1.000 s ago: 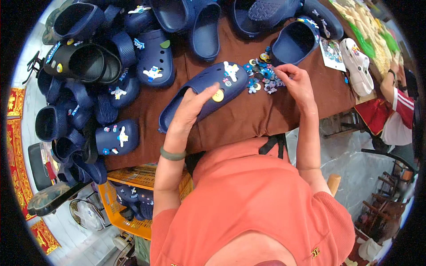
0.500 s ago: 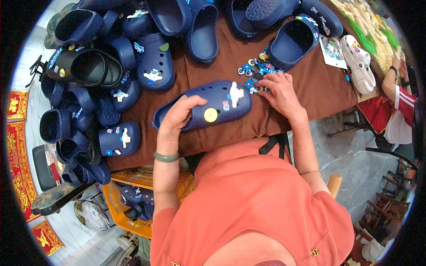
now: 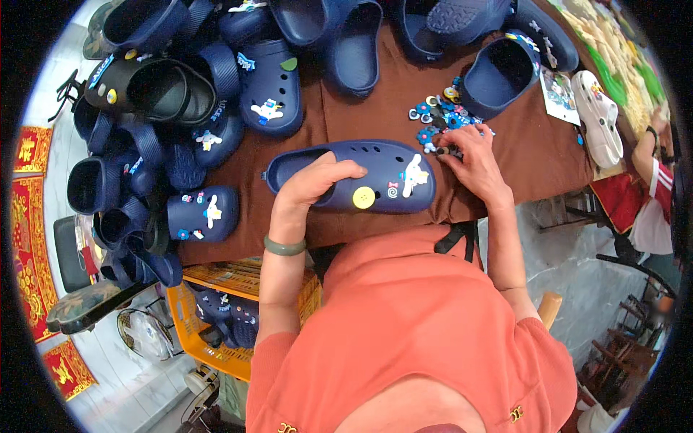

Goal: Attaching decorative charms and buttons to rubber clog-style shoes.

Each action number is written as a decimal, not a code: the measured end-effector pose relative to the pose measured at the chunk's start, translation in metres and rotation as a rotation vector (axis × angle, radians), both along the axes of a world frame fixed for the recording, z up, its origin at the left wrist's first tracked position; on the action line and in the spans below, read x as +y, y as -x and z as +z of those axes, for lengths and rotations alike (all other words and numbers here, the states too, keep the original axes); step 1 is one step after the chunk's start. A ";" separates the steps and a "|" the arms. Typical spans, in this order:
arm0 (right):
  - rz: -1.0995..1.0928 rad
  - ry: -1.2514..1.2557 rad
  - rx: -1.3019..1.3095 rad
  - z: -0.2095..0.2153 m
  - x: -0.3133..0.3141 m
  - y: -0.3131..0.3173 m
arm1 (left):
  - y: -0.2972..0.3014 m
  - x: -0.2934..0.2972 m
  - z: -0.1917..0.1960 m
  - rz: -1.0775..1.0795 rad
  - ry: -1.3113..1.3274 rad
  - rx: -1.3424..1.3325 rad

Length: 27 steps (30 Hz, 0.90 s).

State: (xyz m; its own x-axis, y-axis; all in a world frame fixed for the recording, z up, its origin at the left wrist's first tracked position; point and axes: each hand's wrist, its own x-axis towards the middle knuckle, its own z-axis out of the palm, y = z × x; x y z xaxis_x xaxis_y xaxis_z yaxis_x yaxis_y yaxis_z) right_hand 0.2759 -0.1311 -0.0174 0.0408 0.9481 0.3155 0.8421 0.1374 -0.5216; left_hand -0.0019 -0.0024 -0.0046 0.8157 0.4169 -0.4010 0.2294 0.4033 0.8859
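A navy clog [image 3: 375,177] lies on the brown cloth in front of me, toe to the right. It carries a yellow button charm, a white character charm and a small pink-bowed swirl charm. My left hand [image 3: 314,180] grips its heel end, fingers inside the opening and thumb over the top. Just beyond the toe, my right hand [image 3: 476,162] pinches a small dark charm [image 3: 450,151], partly covered by the fingers. Beside those fingers spreads a pile of blue, white and black charms [image 3: 440,114].
Navy clogs crowd the left and far side, with a black clog [image 3: 155,94] among them. A white clog [image 3: 598,119] and a printed card [image 3: 559,99] lie at the right. An orange crate [image 3: 189,328] with clogs stands below the table; another person's arm [image 3: 646,148] shows far right.
The view has shifted a little. The navy clog has come slightly nearer to me with my left hand. My right hand has drawn back from the pile, the small dark charm now showing in its fingers.
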 end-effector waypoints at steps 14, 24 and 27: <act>0.004 -0.088 0.249 0.010 0.011 0.009 | 0.005 0.008 -0.017 0.015 -0.051 0.099; 0.244 -0.128 0.190 0.022 0.047 0.050 | 0.000 -0.002 0.002 -0.003 -0.135 0.032; 0.279 -0.200 0.142 0.023 0.048 0.059 | 0.002 -0.004 -0.002 0.041 -0.144 0.006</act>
